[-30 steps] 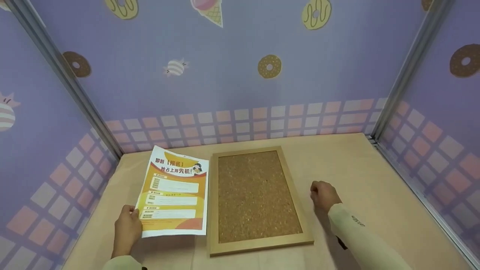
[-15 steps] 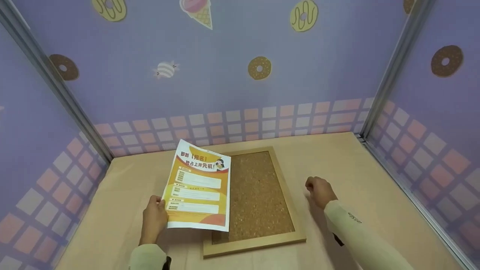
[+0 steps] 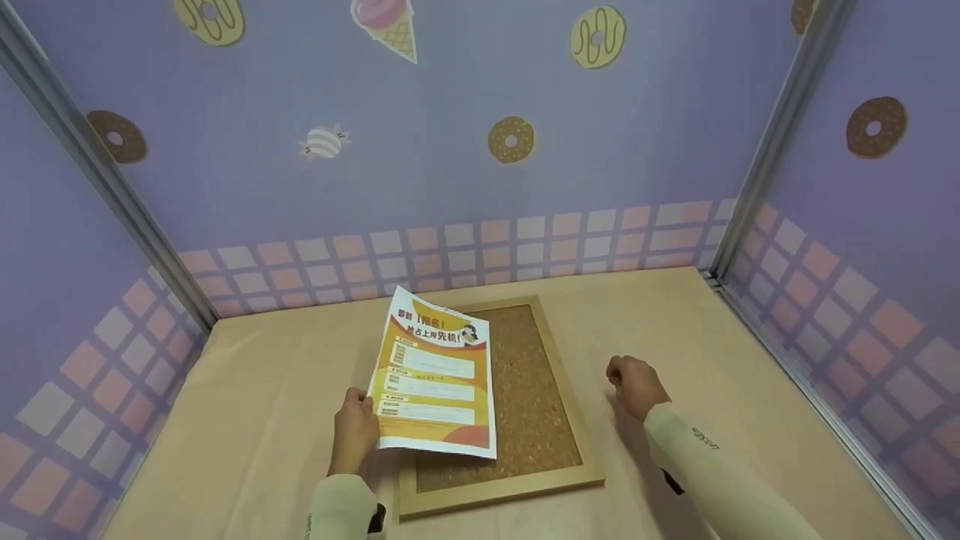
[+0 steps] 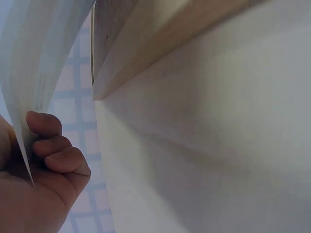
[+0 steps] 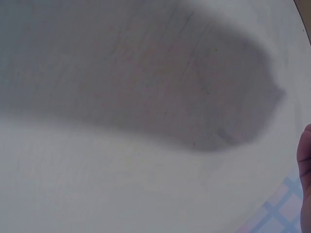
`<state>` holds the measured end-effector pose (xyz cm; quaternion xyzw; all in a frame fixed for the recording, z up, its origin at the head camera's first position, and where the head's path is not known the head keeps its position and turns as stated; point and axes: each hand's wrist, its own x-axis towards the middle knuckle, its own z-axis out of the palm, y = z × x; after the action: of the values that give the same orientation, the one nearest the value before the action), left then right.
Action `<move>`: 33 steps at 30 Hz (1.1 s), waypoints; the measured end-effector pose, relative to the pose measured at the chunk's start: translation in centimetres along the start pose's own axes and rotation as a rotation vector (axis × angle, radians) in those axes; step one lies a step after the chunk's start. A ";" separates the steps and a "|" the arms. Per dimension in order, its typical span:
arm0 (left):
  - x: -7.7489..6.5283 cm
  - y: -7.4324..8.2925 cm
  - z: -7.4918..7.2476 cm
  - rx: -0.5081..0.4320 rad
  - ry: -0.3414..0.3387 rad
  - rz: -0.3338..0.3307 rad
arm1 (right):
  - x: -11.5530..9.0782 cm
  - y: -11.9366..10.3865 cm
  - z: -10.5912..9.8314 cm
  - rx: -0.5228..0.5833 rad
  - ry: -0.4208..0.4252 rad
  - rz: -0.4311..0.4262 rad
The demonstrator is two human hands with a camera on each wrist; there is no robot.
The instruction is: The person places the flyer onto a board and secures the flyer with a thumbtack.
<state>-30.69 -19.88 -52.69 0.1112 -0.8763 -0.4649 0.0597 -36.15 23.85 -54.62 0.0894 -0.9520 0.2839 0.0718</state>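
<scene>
A printed sheet (image 3: pixel 431 375) in yellow, orange and white hangs over the left part of the cork board (image 3: pixel 529 390), tilted, its upper left corner reaching past the board's far left corner in the head view. The left wrist view shows the sheet's near part raised clear of the board; whether the far end touches the board cannot be told.

The left hand (image 3: pixel 355 429), beside the left edge of the board, pinches the sheet by its lower left margin. In the left wrist view the fingers (image 4: pixel 65 159) are bent in behind the paper, which runs down into the palm. That wrist rises from the near side, left of the board's near left corner, in a pale sleeve (image 3: pixel 341 504) with a black band (image 3: pixel 376 517).

The right hand (image 3: pixel 637 384) is just beyond the board's right edge, fingers curled in toward the palm, knuckles toward the board. Its forearm slants in from the near right of the board, the sleeve marked with dark lettering (image 3: pixel 705 439). The right wrist view catches only the rim of this hand, beside a broad shadow.

The board lies flat in its light wooden frame (image 3: pixel 510 487) on the desk (image 3: pixel 262 390). Beyond the board stands a purple wall (image 3: pixel 420 172) with doughnuts and an ice-cream cone, pink and white squares along its foot.
</scene>
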 end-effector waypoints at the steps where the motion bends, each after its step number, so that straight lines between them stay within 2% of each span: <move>1: 0.0 0.1 0.3 -0.008 -0.004 -0.004 | 0.0 0.0 0.0 -0.004 -0.001 0.004; 5: -0.1 0.5 1.3 -0.025 -0.040 -0.031 | 0.1 0.0 0.0 -0.019 0.001 0.006; 12: -0.1 0.6 1.8 0.062 -0.113 -0.050 | 0.1 0.1 0.0 -0.027 0.010 -0.058; 15: 0.0 0.6 1.9 0.066 -0.131 -0.049 | 0.1 0.1 0.0 -0.029 0.004 -0.064; 23: 0.1 0.6 2.6 0.048 -0.131 -0.075 | 0.2 -0.3 0.2 -0.032 -0.005 -0.044; 33: 0.0 1.5 2.9 0.028 -0.142 -0.061 | 0.3 -0.5 0.5 -0.040 -0.014 -0.029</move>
<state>-31.47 -16.76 -53.11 0.1054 -0.8811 -0.4608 -0.0184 -36.39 23.14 -54.73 0.1035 -0.9565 0.2632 0.0709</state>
